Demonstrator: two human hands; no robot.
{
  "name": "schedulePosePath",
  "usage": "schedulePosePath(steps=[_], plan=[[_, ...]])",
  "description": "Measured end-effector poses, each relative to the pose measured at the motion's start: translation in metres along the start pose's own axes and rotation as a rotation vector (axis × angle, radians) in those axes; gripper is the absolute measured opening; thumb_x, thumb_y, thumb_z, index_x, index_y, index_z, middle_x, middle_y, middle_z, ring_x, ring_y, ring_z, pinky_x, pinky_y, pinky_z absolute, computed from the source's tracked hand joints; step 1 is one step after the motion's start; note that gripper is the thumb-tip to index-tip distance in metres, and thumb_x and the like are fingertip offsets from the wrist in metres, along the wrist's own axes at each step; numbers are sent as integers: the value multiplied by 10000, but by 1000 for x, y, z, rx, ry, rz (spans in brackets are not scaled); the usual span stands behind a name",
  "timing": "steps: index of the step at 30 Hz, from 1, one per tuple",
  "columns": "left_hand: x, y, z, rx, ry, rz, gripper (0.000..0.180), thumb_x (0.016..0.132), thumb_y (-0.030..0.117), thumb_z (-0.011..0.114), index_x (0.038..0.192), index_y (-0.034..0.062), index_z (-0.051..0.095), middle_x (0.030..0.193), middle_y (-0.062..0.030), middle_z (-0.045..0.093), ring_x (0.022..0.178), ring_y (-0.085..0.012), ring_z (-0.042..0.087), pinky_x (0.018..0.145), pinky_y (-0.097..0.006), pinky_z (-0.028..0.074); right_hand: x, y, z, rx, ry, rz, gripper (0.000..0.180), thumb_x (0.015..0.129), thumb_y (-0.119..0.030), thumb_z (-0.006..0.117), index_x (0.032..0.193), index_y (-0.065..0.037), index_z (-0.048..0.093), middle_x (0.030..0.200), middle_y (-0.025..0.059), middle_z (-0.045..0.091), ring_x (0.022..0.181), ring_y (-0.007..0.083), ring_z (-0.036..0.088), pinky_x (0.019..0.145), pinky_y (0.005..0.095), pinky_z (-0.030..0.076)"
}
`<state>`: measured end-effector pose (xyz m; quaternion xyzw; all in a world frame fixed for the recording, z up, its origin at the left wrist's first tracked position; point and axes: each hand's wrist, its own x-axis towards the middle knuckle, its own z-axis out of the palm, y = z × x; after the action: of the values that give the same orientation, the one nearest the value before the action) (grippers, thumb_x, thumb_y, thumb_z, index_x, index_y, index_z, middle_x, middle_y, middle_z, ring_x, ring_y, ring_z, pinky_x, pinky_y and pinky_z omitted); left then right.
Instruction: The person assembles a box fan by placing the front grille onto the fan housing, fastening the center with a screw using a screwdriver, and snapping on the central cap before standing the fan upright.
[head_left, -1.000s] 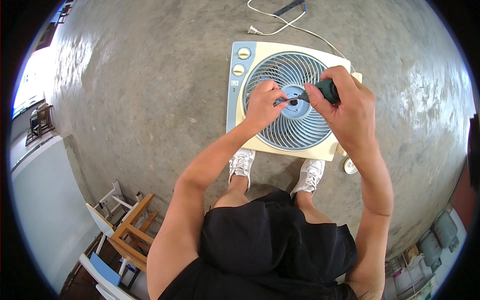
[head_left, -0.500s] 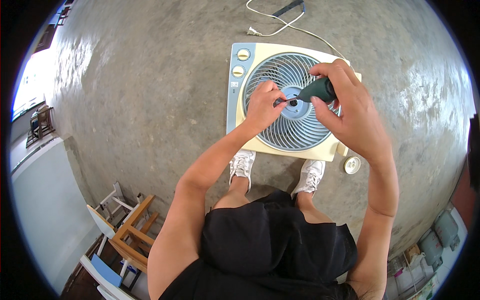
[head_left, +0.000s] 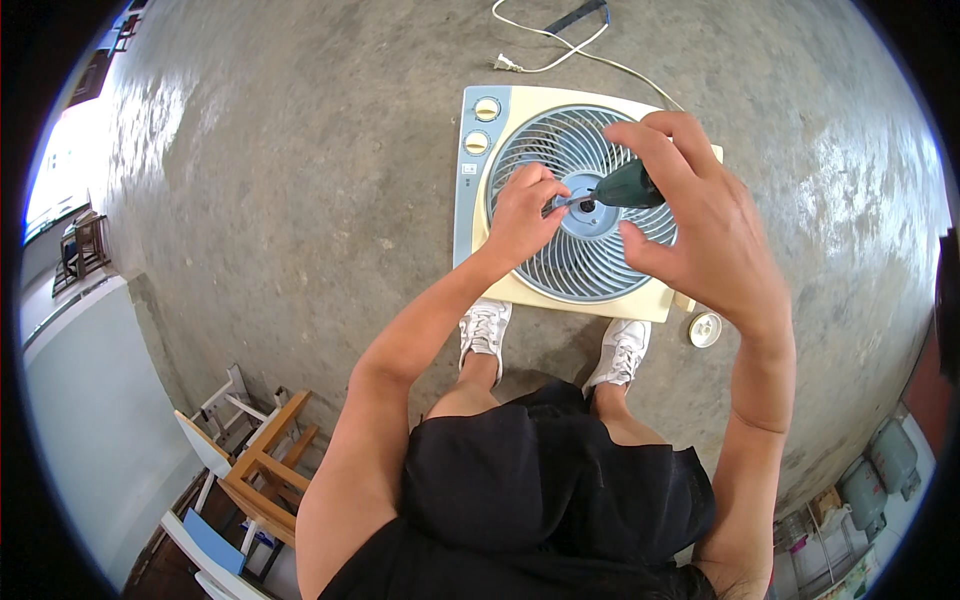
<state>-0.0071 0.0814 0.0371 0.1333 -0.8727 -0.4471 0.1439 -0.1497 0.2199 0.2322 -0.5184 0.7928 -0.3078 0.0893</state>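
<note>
A box fan (head_left: 560, 312) with a cream and blue body lies face up on the floor in front of my feet. Over its round blue grille (head_left: 545, 262) is a screwdriver with a dark green handle (head_left: 628, 187), its thin shaft pointing left. My left hand (head_left: 523, 212) pinches the shaft near its tip, just left of the grille's centre. Around the handle my right hand (head_left: 705, 215) is spread, thumb and fingers apart. Whether the handle's end touches the palm is hidden. A dark opening (head_left: 587, 207) shows at the hub below the shaft.
A small round cream part (head_left: 705, 330) lies on the concrete floor (head_left: 330, 180) right of the fan. The white power cord (head_left: 640, 78) and its plug (head_left: 507, 64) lie beyond it. Wooden chairs (head_left: 265, 465) stand at lower left. My white shoes (head_left: 622, 350) are close to the fan's near edge.
My right hand has spread its fingers wider, off the handle. The screwdriver has shifted slightly left. My left hand keeps its pinch, almost in the same place.
</note>
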Motion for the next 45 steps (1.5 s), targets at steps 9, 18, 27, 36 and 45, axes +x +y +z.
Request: schedulePosePath(steps=[9,18,27,36,45], plan=[[0,3,-1,32,24,22,246,628,-4,762,847,57,666,887,-83,557,870,-290,564,735,-393,466,-1,2,9,87,-56,6,399,758,-142,726,1126,-94,580,949,78,632,744,284,647,623,383,509],[1,-3,4,20,21,43,231,622,10,773,821,51,663,868,-79,552,843,-285,558,712,-389,457,-1,5,23,-15,66,-13,374,706,-308,796,820,-89,515,661,44,565,592,276,599,469,371,426],[2,3,10,99,81,17,232,602,36,808,762,42,640,848,-70,539,829,-277,540,685,-402,444,5,9,17,71,52,-10,379,732,-234,775,991,-52,567,887,99,611,719,312,623,598,373,503],[0,5,8,54,68,6,220,610,28,798,775,42,654,848,-69,536,825,-278,539,697,-400,443,14,15,-2,153,-189,-204,379,797,9,661,1151,-57,542,1087,116,602,948,329,624,768,391,509],[2,4,8,15,72,2,222,611,-7,777,796,62,675,851,-68,533,834,-277,538,703,-388,445,19,21,-9,237,-347,-234,368,796,135,544,1124,-32,548,1155,116,513,1021,305,592,839,373,494]])
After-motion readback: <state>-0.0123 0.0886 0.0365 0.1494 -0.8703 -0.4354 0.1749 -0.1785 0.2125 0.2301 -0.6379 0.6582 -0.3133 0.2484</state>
